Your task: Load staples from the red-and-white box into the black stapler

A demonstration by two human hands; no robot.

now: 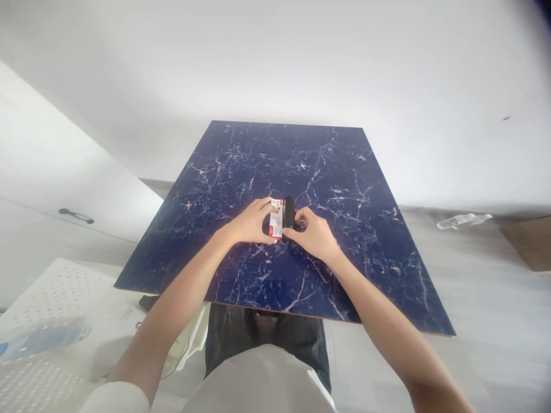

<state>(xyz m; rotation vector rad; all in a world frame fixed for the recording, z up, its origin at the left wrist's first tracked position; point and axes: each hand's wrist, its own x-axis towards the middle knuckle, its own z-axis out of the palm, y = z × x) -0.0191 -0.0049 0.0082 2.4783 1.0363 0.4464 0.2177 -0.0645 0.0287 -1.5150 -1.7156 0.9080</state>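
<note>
Over the middle of the dark blue marbled table (pixel 275 166), my left hand (pixel 252 221) grips a small white box with red printed areas (pixel 276 221). Its thumb lies at the box's near end and its fingers at the far end. Right against the box's right side is a black, oblong object with rounded ends (pixel 289 212); its exact kind cannot be made out. My right hand (pixel 314 234) is closed on the black object's right and near side, thumb and bent fingers pinching it. Its lower end is partly hidden by the thumb.
A white perforated surface (pixel 64 287) with a clear plastic bottle (pixel 47 338) is at the lower left. On the floor to the right lie clear plastic bottles (pixel 460 221) beside a cardboard box (pixel 529 241). A white cabinet with a dark handle (pixel 76 216) stands left.
</note>
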